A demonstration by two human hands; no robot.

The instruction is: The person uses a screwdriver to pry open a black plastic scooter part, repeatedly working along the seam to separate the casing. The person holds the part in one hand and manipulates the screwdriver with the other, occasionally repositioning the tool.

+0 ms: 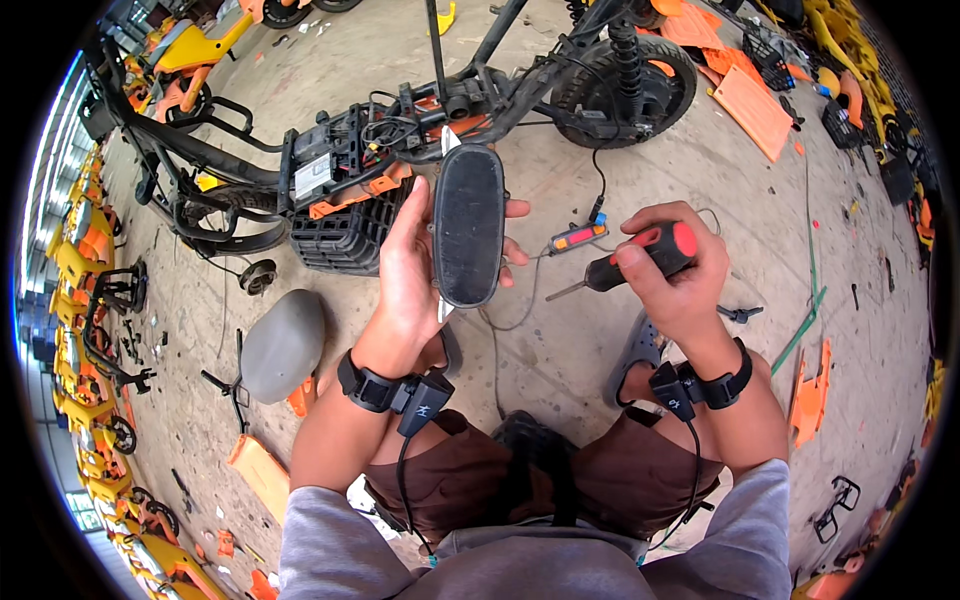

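Note:
My left hand [403,262] is closed round a black oval instrument panel [469,225], its long side upright and its dusty flat face turned up. Fingertips show past its right edge, and small white pieces stick out at its top and bottom. In my right hand [690,272] is a screwdriver [655,256] with a red and black handle. The thin shaft points left, apart from the panel. Just beyond both hands stands a stripped electric scooter frame [400,130] with exposed wiring. On the floor between it and my right hand lies a small orange and blue device [577,237] joined to a cable.
A grey seat [284,346] lies at my left, near an orange panel [259,473]. More orange panels [752,112] lie at the far right beside the rear wheel [625,90]. A green strap [800,331] is on the floor. Yellow scooters [85,345] line the left side.

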